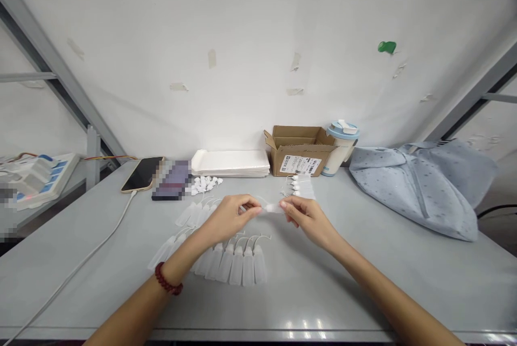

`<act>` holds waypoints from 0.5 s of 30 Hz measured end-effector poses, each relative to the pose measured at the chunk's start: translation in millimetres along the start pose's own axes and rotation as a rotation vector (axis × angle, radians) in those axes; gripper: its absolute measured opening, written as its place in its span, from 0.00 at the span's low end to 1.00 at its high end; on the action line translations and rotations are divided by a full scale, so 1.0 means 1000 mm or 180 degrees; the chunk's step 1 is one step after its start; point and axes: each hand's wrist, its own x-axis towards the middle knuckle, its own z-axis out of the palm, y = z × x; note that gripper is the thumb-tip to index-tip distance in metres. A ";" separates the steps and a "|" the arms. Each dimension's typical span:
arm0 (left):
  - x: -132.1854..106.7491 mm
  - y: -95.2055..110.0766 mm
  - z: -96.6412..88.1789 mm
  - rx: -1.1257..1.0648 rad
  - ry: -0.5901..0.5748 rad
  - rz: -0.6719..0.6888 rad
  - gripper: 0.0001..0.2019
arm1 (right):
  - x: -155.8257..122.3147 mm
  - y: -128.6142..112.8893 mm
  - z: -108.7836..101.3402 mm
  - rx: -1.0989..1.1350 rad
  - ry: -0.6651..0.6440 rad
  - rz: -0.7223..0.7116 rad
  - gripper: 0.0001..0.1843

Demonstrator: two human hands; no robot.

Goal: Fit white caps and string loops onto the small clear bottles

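Between my two hands is a small translucent squeeze bottle point(273, 208) with a thin spout, lying sideways just above the table. My right hand point(307, 216) grips its body end. My left hand point(234, 216) is closed in a pinch at the spout end; a thin tube shows by its fingertips. Below my left wrist lies a row of similar bottles point(238, 266) with bent thin spouts. More bottles point(194, 213) lie behind my left forearm, partly hidden. Past my right fingertips, several bottles point(301, 187) lie with their white tops to the left. A pile of small white caps point(205, 184) sits behind my left hand.
At the back stand a stack of white trays point(230, 164), an open cardboard box point(299, 154) and a lidded cup point(340, 149). A blue-grey cloth bag point(420, 189) lies right. Left are a phone point(142, 174) with its cable point(100, 243) and a dark purple box point(173, 180).
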 end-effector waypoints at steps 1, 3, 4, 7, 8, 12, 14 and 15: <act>0.002 -0.005 -0.007 0.0175 0.0082 -0.0070 0.10 | 0.001 0.001 -0.003 -0.0218 0.0136 -0.0027 0.18; 0.005 -0.019 -0.024 0.0727 0.0349 -0.0299 0.10 | 0.004 0.006 -0.010 -0.0790 0.0375 -0.0071 0.17; 0.006 -0.027 -0.035 0.1126 0.0503 -0.0440 0.11 | 0.006 0.009 -0.014 -0.1095 0.0452 -0.0081 0.16; 0.006 -0.052 -0.065 0.2392 0.0827 -0.1090 0.12 | 0.011 0.019 -0.024 -0.1706 0.0558 -0.0039 0.15; 0.005 -0.059 -0.074 0.2604 0.0907 -0.1242 0.12 | 0.012 0.021 -0.027 -0.1812 0.0570 0.0003 0.14; 0.002 -0.079 -0.093 0.2701 0.1053 -0.1476 0.15 | 0.014 0.026 -0.035 -0.2132 0.0535 0.0198 0.14; 0.002 -0.084 -0.094 0.2702 0.1061 -0.1540 0.17 | 0.013 0.026 -0.037 -0.2278 0.0486 0.0329 0.13; 0.003 -0.086 -0.093 0.2703 0.1041 -0.1565 0.18 | 0.013 0.025 -0.038 -0.2345 0.0457 0.0409 0.13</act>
